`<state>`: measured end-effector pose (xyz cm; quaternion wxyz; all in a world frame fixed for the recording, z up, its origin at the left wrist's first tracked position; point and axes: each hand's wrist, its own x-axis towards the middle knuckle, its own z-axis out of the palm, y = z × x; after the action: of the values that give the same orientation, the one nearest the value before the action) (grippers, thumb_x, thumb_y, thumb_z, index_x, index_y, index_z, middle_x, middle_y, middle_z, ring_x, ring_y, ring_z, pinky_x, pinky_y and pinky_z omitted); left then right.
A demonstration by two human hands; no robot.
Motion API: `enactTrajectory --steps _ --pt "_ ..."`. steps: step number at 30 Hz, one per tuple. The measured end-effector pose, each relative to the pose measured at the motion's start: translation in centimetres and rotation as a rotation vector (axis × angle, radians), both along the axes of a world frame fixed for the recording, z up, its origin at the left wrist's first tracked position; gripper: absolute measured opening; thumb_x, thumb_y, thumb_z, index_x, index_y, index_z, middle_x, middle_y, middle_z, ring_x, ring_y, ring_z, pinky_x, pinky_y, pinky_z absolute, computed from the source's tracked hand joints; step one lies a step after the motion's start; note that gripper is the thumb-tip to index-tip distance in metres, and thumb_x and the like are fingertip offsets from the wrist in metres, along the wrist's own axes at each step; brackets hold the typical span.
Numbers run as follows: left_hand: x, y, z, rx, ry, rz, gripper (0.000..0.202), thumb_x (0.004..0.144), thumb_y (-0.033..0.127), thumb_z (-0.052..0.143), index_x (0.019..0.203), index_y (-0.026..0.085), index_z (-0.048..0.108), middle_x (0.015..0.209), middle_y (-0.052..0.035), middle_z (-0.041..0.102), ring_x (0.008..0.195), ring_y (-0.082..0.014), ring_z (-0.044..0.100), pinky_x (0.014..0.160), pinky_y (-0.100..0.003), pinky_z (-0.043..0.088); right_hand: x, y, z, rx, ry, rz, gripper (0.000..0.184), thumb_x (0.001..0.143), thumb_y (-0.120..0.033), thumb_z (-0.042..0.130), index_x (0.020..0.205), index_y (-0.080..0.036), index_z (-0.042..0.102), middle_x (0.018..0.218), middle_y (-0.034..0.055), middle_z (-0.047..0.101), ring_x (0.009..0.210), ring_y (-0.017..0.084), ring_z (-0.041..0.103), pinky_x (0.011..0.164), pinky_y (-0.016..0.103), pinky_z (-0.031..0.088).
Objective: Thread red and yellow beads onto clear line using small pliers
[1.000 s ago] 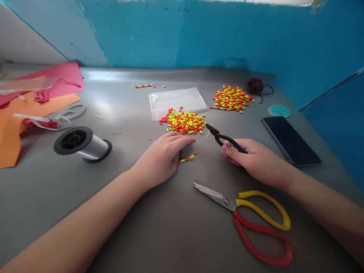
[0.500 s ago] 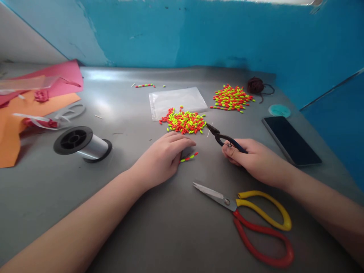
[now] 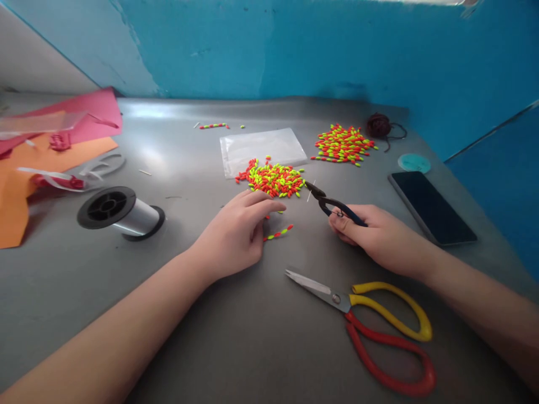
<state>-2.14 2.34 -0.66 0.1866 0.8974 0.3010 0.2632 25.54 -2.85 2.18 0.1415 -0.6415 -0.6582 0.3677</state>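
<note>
Dark metal pliers with blue handles (image 3: 321, 197) slant far-left in the right hand (image 3: 370, 233)

Their tapered nose sits beside a heap of smooth, oval red and yellow-green beads (image 3: 275, 179), near a thin white stick (image 3: 311, 191). Fingers wrap the handles. A short row of matching beads (image 3: 278, 233) points right and slightly away, beside the arched left hand (image 3: 238, 230); whether its fingertips pinch anything, I cannot tell.
</note>
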Motion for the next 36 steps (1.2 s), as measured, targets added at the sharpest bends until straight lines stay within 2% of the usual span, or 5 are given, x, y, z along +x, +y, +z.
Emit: enactTrajectory --steps 4,7,10,18,36 --pt "0.09 0.09 -0.04 -0.009 0.001 0.026 0.037 0.092 0.002 0.051 0.122 0.011 0.072 0.111 -0.0125 0.073 0.103 -0.0256 0.066 0.092 -0.039 0.055 0.01 0.07 -0.13 0.002 -0.002 0.006 0.046 0.100 -0.062 0.049 0.075 -0.024 0.048 0.069 -0.0015 0.047 0.065 0.017 0.040 0.058 0.033 0.027" --pt "0.15 0.07 -0.08 0.018 0.053 0.014 0.041 0.097 0.006 0.050 0.133 0.009 0.068 0.136 -0.0182 0.068 0.117 -0.0298 0.062 0.104 -0.047 0.051 0.03 0.04 -0.13 0.003 -0.004 0.003 0.046 0.100 -0.062 0.050 0.075 -0.024 0.048 0.069 -0.0015 0.047 0.064 0.017 0.040 0.058 0.033 0.027" --pt "0.09 0.06 -0.12 0.028 0.150 -0.040 0.050 0.097 0.005 0.048 0.145 0.011 0.061 0.151 -0.0159 0.062 0.126 -0.0327 0.057 0.111 -0.053 0.046 0.01 -0.01 -0.08 0.002 -0.004 -0.001 0.046 0.099 -0.062 0.051 0.074 -0.023 0.048 0.068 -0.0016 0.047 0.064 0.017 0.040 0.058 0.033 0.028" --pt "0.05 0.09 0.07 -0.027 0.127 -0.087 0.046 0.093 0.001 0.049 0.134 0.009 0.066 0.125 -0.0151 0.070 0.115 -0.0303 0.059 0.103 -0.047 0.049 -0.15 -0.03 0.13 -0.002 -0.006 -0.003 0.045 0.098 -0.062 0.051 0.074 -0.024 0.048 0.069 -0.0016 0.047 0.065 0.017 0.041 0.058 0.033 0.029" --pt "-0.49 0.50 0.25 0.005 0.132 -0.066 0.034 0.096 0.001 0.049 0.115 0.012 0.074 0.102 -0.0115 0.070 0.097 -0.0252 0.064 0.086 -0.037 0.052 -0.16 -0.06 0.20 0.008 0.004 0.004 0.044 0.098 -0.061 0.051 0.075 -0.023 0.049 0.069 -0.0019 0.047 0.064 0.017 0.041 0.058 0.032 0.030"
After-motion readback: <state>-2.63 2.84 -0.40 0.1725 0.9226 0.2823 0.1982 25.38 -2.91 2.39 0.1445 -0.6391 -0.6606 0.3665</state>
